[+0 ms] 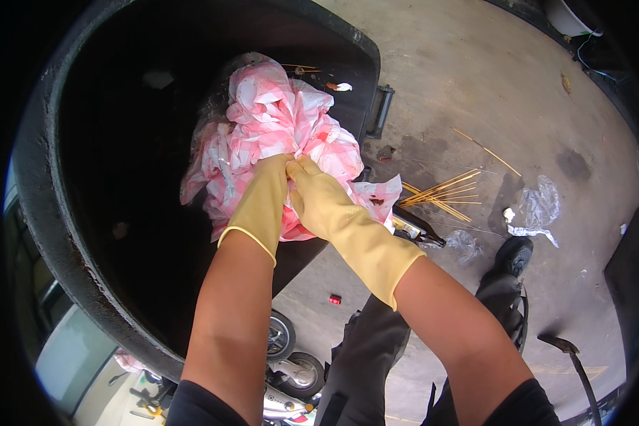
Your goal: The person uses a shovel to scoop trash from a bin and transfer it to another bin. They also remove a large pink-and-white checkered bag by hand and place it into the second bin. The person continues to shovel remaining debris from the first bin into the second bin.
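My left hand (271, 175), in a yellow rubber glove, grips the crumpled pink-and-white checked plastic sheet (266, 101). Beside it, my right hand (311, 186), gloved alike, is shut on the same sheet, and the two hands meet at its bunched middle. The sheet lies heaped at the mouth of a large black bin (370, 48), with one corner hanging over the edge on the right. Reddish stains mark parts of it. A dark glass bottle (423, 226) lies partly under that corner.
On the concrete floor lie wooden skewers (447, 197), clear plastic film (540, 202), a foil strip (532, 232) and a small red object (335, 300). A long-handled tool (580, 367) is at lower right. Wheels of a scooter (298, 375) show below.
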`<act>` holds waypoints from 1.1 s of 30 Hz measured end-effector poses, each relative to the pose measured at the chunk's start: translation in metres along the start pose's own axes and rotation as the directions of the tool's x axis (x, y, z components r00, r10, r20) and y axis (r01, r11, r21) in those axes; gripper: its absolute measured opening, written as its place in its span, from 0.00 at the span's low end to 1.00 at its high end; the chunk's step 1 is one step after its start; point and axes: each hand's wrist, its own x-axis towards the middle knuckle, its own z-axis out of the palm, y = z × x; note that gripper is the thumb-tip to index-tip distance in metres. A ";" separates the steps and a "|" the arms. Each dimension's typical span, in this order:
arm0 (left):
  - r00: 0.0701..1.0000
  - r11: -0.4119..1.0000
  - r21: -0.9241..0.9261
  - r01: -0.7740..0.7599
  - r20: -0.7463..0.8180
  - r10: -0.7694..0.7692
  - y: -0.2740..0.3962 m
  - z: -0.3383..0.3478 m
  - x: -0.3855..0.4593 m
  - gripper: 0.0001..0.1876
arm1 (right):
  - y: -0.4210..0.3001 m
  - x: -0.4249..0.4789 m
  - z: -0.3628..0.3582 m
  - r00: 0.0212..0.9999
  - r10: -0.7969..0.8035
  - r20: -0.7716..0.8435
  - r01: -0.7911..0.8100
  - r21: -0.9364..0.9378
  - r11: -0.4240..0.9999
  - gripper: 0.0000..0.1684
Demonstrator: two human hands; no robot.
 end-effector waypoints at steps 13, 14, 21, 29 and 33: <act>0.965 0.955 0.254 -0.154 -0.170 0.201 0.061 -0.058 -0.069 0.23 | 0.020 -0.233 -0.179 0.844 0.521 -0.128 -0.524 0.014 0.852 0.29; 0.963 0.951 0.270 -0.153 -0.176 0.205 0.064 -0.063 -0.077 0.23 | 0.018 -0.245 -0.186 0.835 0.536 -0.122 -0.539 0.013 0.842 0.29; 0.954 0.924 0.361 -0.127 -0.210 0.213 0.073 -0.084 -0.121 0.22 | 0.018 -0.286 -0.244 0.827 0.546 -0.135 -0.553 -0.015 0.833 0.27; 0.935 0.877 0.453 -0.158 -0.217 0.281 0.107 -0.084 -0.157 0.21 | 0.021 -0.317 -0.277 0.809 0.571 -0.142 -0.576 0.004 0.817 0.29; 0.923 0.855 0.492 -0.162 -0.231 0.308 0.122 -0.083 -0.173 0.20 | 0.021 -0.332 -0.284 0.791 0.597 -0.131 -0.600 0.022 0.800 0.30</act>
